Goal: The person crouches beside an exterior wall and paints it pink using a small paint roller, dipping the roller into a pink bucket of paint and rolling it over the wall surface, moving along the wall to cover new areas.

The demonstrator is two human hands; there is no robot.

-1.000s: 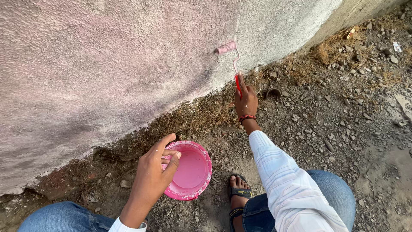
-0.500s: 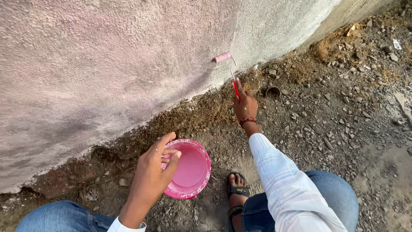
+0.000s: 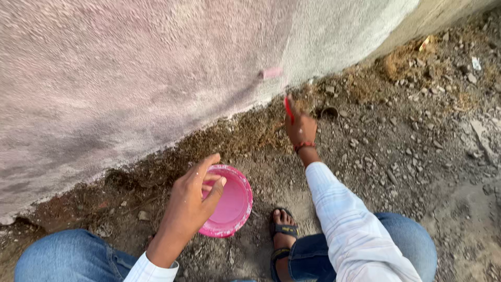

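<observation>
Rolling | right hand (image 3: 301, 129) grips roller handle (image 3: 288, 108), pink roller (image 3: 270, 73) up-left against wall (image 3: 130, 78) (handle upright) | left hand (image 3: 190, 201) clasps pink paint bowl (image 3: 236, 206)

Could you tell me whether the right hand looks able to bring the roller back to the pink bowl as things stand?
Probably yes. The right hand holds the roller against the wall, and only bare ground lies between it and the pink bowl, which the left hand grips by the rim.
</observation>
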